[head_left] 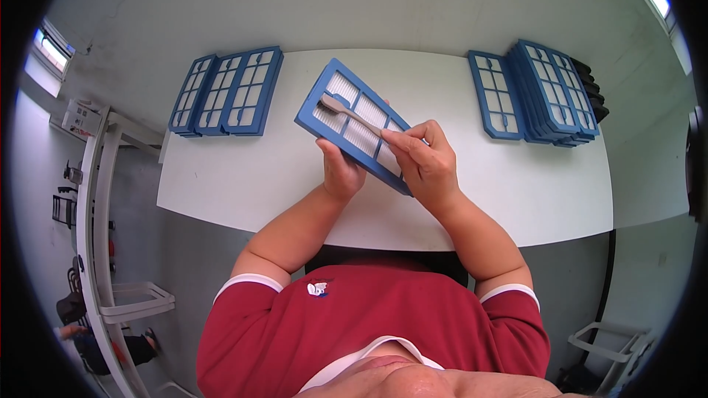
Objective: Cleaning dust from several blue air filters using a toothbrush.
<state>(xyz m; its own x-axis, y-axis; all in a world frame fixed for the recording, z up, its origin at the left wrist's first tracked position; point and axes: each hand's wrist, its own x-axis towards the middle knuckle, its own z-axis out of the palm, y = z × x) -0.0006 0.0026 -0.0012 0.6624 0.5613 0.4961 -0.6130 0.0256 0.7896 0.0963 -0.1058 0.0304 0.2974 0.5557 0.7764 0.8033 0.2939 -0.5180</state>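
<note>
My left hand grips a rectangular filter from its near left edge, thumb on the rim and the other fingers hidden beneath. The filter has a blue gridded frame around white pleated material and is held tilted above the white table. In my right hand, a beige brush shaped like a toothbrush is pinched by its handle. Its dark-bristled head rests over the pleats near the filter's far left end. My right hand is over the filter's near right end, covering part of that corner.
A white table lies before me against a wall. At its far left sit several blue-framed filters; at the far right are stacked filters beside black pieces. A white metal rack stands left, with part of another person beyond it.
</note>
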